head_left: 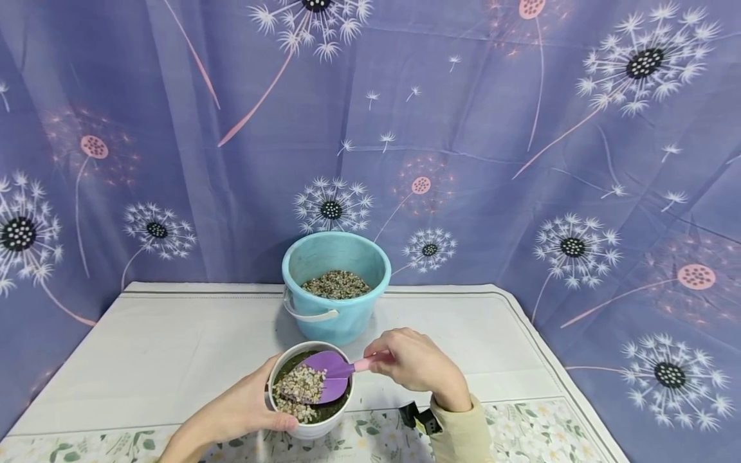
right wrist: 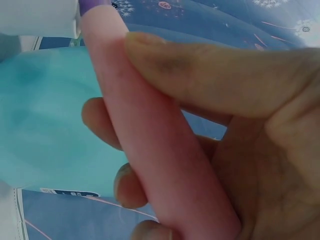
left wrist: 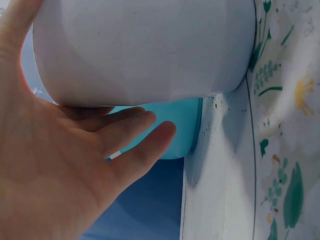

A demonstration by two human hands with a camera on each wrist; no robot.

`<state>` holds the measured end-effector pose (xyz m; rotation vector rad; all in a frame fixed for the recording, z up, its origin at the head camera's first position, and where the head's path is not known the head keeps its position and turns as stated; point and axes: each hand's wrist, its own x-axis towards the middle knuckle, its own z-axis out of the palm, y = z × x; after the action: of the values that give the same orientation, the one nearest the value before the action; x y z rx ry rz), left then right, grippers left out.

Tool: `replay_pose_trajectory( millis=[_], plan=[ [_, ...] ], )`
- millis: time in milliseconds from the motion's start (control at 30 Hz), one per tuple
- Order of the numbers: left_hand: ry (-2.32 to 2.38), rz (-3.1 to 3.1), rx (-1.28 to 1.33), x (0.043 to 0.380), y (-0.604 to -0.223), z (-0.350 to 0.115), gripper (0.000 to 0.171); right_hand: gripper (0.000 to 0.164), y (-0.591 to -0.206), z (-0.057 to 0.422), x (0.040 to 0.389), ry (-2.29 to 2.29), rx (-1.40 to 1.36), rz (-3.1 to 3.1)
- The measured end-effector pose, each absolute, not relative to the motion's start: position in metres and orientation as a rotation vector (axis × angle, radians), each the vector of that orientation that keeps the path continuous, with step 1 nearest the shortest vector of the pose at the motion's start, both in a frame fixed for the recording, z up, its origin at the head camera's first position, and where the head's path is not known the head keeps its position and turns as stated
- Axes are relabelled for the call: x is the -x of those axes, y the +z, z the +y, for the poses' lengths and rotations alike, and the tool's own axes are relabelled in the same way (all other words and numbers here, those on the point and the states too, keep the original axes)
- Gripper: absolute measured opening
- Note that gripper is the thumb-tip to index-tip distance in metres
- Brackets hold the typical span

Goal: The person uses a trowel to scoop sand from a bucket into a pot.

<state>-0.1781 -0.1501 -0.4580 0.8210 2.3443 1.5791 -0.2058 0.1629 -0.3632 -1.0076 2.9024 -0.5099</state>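
My right hand (head_left: 413, 363) grips the pink handle (right wrist: 150, 125) of a small garden trowel, its purple blade (head_left: 336, 381) over a white flowerpot (head_left: 317, 429). Pale grit (head_left: 302, 384) lies on the blade, and more grit rests on the dark soil along the pot's near left side. My left hand (head_left: 246, 402) holds the pot from the left, thumb at the near side of the rim. In the left wrist view several fingers of the left hand (left wrist: 65, 170) reach along the pot's white wall (left wrist: 145, 50).
Behind the pot stands a light blue bucket (head_left: 338, 321) partly filled with grit (head_left: 336, 284), its white handle hanging at the front. A white table cover (head_left: 191, 347) with a floral front strip lies beneath. A purple dandelion-print curtain (head_left: 249, 193) hangs behind and at both sides.
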Motion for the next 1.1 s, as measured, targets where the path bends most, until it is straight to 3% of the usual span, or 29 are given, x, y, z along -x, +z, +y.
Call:
replay_pose_trajectory(
  millis=[1100],
  plan=[
    [1.586, 2.307, -0.79, 0.1767, -0.4559, -0.1496, 0.102, 0.014, -0.367, 0.158, 0.2074, -0.542, 1.039, 3.048]
  ],
)
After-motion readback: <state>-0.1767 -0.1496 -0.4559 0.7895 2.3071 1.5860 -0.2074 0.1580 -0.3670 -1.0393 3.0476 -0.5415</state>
